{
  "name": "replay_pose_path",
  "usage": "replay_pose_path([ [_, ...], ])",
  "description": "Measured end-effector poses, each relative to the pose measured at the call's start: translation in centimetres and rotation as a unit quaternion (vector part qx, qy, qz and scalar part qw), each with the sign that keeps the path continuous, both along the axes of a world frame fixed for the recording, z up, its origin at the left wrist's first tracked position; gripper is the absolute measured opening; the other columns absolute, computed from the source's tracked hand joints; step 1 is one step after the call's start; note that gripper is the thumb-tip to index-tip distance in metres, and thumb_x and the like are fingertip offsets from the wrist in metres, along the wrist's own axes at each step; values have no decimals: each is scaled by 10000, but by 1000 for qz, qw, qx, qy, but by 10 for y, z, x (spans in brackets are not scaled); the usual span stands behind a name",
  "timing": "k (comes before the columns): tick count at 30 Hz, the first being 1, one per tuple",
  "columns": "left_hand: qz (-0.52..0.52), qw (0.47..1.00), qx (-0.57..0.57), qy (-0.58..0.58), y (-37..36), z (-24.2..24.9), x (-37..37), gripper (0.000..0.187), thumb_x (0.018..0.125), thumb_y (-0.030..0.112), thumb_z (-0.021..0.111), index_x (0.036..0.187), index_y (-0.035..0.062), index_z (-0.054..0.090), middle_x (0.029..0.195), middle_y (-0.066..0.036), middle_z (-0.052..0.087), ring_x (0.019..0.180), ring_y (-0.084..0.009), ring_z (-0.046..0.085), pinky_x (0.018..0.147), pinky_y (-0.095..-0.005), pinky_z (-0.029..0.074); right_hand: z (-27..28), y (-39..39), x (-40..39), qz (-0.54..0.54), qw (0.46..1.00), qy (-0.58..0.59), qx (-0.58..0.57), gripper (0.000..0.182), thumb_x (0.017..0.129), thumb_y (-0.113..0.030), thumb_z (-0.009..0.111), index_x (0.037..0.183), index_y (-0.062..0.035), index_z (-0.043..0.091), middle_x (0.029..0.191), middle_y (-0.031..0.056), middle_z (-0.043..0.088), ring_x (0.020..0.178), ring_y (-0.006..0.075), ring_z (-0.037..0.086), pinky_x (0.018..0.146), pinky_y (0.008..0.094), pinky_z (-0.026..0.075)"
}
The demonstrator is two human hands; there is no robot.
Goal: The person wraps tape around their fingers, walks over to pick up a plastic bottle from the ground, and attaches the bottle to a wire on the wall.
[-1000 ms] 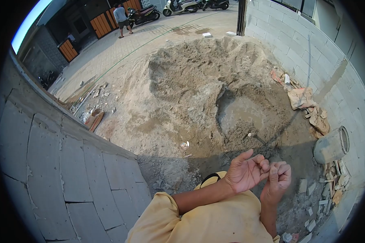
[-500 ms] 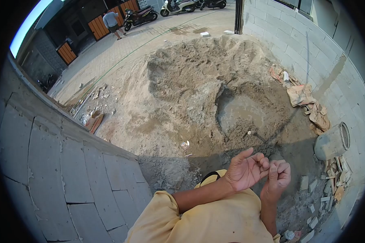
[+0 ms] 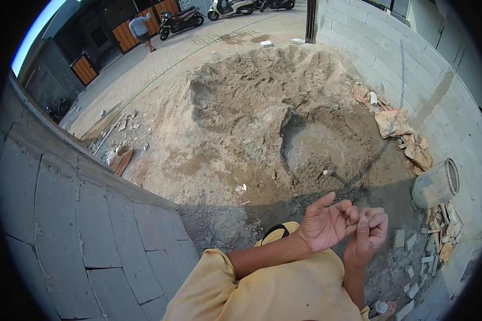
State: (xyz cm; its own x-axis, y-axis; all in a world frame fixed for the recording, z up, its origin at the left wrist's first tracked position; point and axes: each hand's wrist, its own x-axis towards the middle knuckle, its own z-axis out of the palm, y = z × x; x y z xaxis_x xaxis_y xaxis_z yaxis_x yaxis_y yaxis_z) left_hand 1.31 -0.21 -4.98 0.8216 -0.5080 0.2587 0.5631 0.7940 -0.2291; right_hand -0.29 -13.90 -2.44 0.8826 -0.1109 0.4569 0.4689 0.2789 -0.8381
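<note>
My left hand (image 3: 326, 224) is turned palm up in front of my body, its thumb stretched away and its fingers loosely curled. Nothing lies in the palm. Against those fingertips, my right hand (image 3: 367, 235) is closed in a pinch with the thumb pressed to the fingers. Whatever sits in that pinch is too small or hidden to name. Beyond both hands is a heap of sand (image 3: 241, 96) with a wet hollow (image 3: 316, 144) holding grey, watery mix. A handle with a pale round end (image 3: 325, 172) sticks out near the hollow's front edge.
A grey bucket (image 3: 435, 184) lies tilted by the block wall (image 3: 375, 37) on the right, near torn paper sacks (image 3: 393, 124) and rubble (image 3: 428, 259). A low block wall (image 3: 107, 230) runs along the left. Farther off are a person (image 3: 140, 29) and parked motorbikes (image 3: 180, 22).
The hands keep almost the same pose, touching at the fingertips. My view has shifted slightly, and the distant person has taken a step with an arm raised.
</note>
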Motion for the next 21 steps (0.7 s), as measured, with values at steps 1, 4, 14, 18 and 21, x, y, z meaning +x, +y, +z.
replay_pose_path([
  [1,0,1000,4,0,0,0,0,481,1039,457,715,1179,-3,716,1141,-158,689,1192,-296,646,1214,-450,460,1,0,-1,-2,1000,2,-2,255,1057,48,664,995,-100,466,997,23,468,925,154,531,861,310,490],
  [4,-5,1000,2,-4,-2,-2,0,487,1036,458,721,1192,-4,717,1143,-158,690,1200,-296,647,1217,-447,459,6,4,-2,-8,1000,12,-1,264,1061,22,672,981,-107,456,983,14,456,911,145,515,857,310,479],
  [14,5,1000,15,-9,5,5,0,443,1045,431,717,1160,3,713,1127,-153,684,1190,-294,640,1196,-438,467,-4,-1,-1,-1,998,58,11,250,1070,-6,679,991,-106,465,990,14,507,918,142,549,860,322,496],
  [18,73,989,122,-45,15,27,-6,424,1020,453,741,973,38,669,1059,-127,673,1097,-264,638,1165,-451,473,-5,-3,-2,15,994,88,69,168,1066,16,681,1076,-65,534,1022,57,596,956,140,597,839,304,521],
  [21,157,909,323,-211,28,36,-14,450,984,457,772,825,66,618,927,-86,664,1026,-254,623,1173,-479,455,4,-12,-2,75,975,185,100,127,1095,-87,689,1162,-36,595,1016,73,671,897,137,639,809,302,549],
])
